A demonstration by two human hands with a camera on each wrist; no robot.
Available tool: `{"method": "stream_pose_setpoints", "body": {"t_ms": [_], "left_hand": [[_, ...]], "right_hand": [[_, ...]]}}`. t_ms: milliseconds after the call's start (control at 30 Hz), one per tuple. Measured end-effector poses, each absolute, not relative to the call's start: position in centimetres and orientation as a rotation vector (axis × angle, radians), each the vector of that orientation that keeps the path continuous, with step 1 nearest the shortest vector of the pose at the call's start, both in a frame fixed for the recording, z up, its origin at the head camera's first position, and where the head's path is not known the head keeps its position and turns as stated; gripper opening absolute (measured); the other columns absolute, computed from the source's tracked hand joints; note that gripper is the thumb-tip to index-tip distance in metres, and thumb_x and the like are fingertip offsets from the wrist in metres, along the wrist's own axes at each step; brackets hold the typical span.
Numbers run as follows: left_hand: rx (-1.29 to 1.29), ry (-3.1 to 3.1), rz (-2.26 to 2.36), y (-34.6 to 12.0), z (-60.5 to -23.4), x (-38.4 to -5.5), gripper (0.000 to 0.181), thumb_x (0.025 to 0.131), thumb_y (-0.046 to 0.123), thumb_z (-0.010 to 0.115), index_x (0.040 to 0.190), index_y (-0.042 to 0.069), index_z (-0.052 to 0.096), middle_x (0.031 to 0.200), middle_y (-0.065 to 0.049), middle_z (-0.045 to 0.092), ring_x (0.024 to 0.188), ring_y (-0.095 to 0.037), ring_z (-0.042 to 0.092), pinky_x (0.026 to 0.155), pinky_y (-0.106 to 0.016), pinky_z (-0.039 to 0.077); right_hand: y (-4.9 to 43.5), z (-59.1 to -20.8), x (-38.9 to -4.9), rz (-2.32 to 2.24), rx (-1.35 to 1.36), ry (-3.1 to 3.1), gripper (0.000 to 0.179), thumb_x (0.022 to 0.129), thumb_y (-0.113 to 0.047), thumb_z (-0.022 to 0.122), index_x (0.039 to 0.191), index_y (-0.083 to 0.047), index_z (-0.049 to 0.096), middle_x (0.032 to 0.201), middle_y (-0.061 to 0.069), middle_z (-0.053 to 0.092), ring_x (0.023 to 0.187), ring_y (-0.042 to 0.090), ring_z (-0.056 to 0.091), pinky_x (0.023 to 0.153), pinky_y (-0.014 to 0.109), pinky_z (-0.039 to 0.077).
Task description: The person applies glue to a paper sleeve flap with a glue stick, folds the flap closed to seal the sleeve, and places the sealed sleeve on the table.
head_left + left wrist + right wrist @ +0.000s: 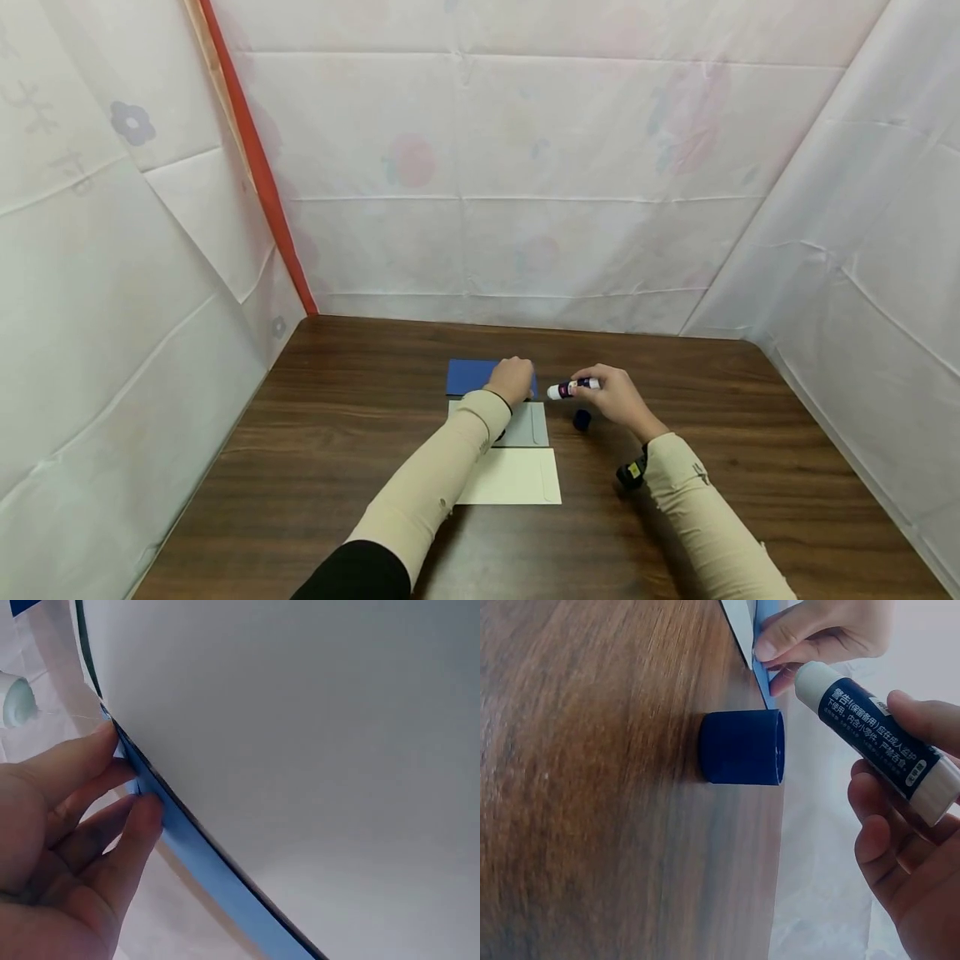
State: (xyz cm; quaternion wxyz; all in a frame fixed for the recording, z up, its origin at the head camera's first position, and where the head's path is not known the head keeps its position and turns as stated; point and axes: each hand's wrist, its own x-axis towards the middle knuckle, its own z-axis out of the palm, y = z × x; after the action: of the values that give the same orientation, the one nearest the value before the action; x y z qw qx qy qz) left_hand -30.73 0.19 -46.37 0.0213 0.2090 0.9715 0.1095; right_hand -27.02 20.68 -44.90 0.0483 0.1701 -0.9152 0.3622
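My left hand (512,380) pinches the right-hand edge of a blue envelope (468,377), thumb and fingertips meeting along the thin blue strip (206,866) in the left wrist view. The forearm hides part of the envelopes. Held between thumb and fingers of my right hand (618,400) is an uncapped glue stick (874,727), dark blue and white, its pale tip pointing left at the blue envelope, a short way from it. The glue stick's dark blue cap (741,748) stands on the table below, apart from both hands.
A grey envelope (528,427) and a cream envelope (517,479) lie in a column in front of the blue one, flaps to the right. Brown wooden table (337,467) surrounds them. White patterned sheets (480,167) hang behind and at both sides.
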Motion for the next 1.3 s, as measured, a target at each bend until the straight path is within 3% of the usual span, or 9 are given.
{"method": "stream_pose_setpoints", "body": {"t_ms": [267, 467, 567, 700, 800, 933, 1033, 1133, 1300], "left_hand": [[0.610, 2.981, 0.441, -0.2, -46.6, -30.8, 0.011, 0.086, 0.014, 0.075, 0.077, 0.007, 0.072, 0.073, -0.004, 0.070, 0.063, -0.014, 0.063, 0.058, -0.025, 0.050], [0.539, 2.954, 0.568, -0.6, -47.2, -30.7, 0.043, 0.088, 0.013, 0.072, 0.052, 0.014, 0.047, 0.050, 0.003, 0.048, 0.047, -0.008, 0.040, 0.049, -0.022, 0.034], [0.534, 2.951, 0.601, -0.7, -47.2, -30.7, 0.054, 0.088, 0.012, 0.072, 0.050, 0.015, 0.034, 0.045, 0.003, 0.034, 0.046, -0.009, 0.031, 0.050, -0.023, 0.030], [0.540, 2.966, 0.602, -0.8, -47.2, -30.9, 0.052, 0.087, 0.013, 0.073, 0.049, 0.016, 0.037, 0.046, 0.004, 0.036, 0.051, -0.010, 0.034, 0.063, -0.029, 0.038], [0.539, 2.959, 0.605, -1.2, -47.3, -31.2, 0.042, 0.086, 0.015, 0.074, 0.053, 0.015, 0.049, 0.056, 0.003, 0.051, 0.059, -0.012, 0.042, 0.076, -0.037, 0.042], [0.562, 2.915, 0.649, -1.7, -47.0, -31.0, 0.020, 0.087, 0.011, 0.073, 0.068, 0.011, 0.066, 0.080, -0.002, 0.068, 0.069, -0.014, 0.053, 0.072, -0.032, 0.046], [0.591, 2.905, 0.677, -2.0, -46.6, -30.6, 0.012, 0.088, 0.008, 0.071, 0.076, 0.009, 0.070, 0.090, -0.005, 0.070, 0.074, -0.014, 0.055, 0.063, -0.026, 0.045], [0.618, 2.894, 0.705, -2.2, -46.8, -30.5, 0.019, 0.089, 0.005, 0.068, 0.071, 0.009, 0.065, 0.094, -0.006, 0.070, 0.078, -0.016, 0.055, 0.063, -0.025, 0.040], [0.648, 2.860, 0.699, -2.4, -47.7, -31.4, 0.016, 0.091, 0.001, 0.064, 0.078, 0.008, 0.071, 0.124, -0.008, 0.068, 0.112, -0.020, 0.064, 0.073, -0.026, 0.049]], "right_hand": [[20.7, -44.6, -27.0, 1.093, 0.527, -2.752, 0.019, 0.083, -0.017, 0.077, 0.100, -0.007, 0.075, 0.095, 0.010, 0.071, 0.070, 0.016, 0.050, 0.060, 0.026, 0.040], [20.7, -44.8, -26.7, 1.102, 0.537, -2.741, 0.018, 0.083, -0.017, 0.077, 0.098, -0.007, 0.075, 0.092, 0.010, 0.071, 0.069, 0.014, 0.050, 0.057, 0.024, 0.041], [20.7, -44.8, -26.5, 1.108, 0.544, -2.724, 0.018, 0.083, -0.017, 0.077, 0.098, -0.007, 0.075, 0.090, 0.009, 0.070, 0.070, 0.014, 0.050, 0.058, 0.024, 0.041], [20.7, -44.6, -26.2, 1.116, 0.537, -2.718, 0.019, 0.083, -0.018, 0.077, 0.099, -0.007, 0.075, 0.091, 0.008, 0.070, 0.071, 0.015, 0.050, 0.060, 0.024, 0.042], [20.6, -44.3, -25.9, 1.114, 0.537, -2.710, 0.019, 0.084, -0.018, 0.077, 0.099, -0.007, 0.075, 0.091, 0.009, 0.070, 0.072, 0.015, 0.051, 0.061, 0.024, 0.042], [20.5, -43.7, -25.4, 1.112, 0.548, -2.683, 0.019, 0.084, -0.018, 0.077, 0.099, -0.006, 0.076, 0.091, 0.009, 0.071, 0.071, 0.014, 0.051, 0.061, 0.024, 0.042], [20.4, -43.3, -25.0, 1.120, 0.554, -2.665, 0.020, 0.084, -0.018, 0.077, 0.099, -0.006, 0.075, 0.090, 0.008, 0.070, 0.070, 0.012, 0.050, 0.059, 0.023, 0.041], [20.4, -43.1, -24.6, 1.120, 0.564, -2.648, 0.020, 0.084, -0.019, 0.077, 0.100, -0.007, 0.075, 0.089, 0.007, 0.070, 0.069, 0.011, 0.049, 0.058, 0.023, 0.041], [20.4, -42.6, -23.9, 1.118, 0.592, -2.604, 0.020, 0.083, -0.017, 0.077, 0.100, -0.006, 0.075, 0.089, 0.007, 0.070, 0.070, 0.008, 0.049, 0.058, 0.022, 0.041]]}}
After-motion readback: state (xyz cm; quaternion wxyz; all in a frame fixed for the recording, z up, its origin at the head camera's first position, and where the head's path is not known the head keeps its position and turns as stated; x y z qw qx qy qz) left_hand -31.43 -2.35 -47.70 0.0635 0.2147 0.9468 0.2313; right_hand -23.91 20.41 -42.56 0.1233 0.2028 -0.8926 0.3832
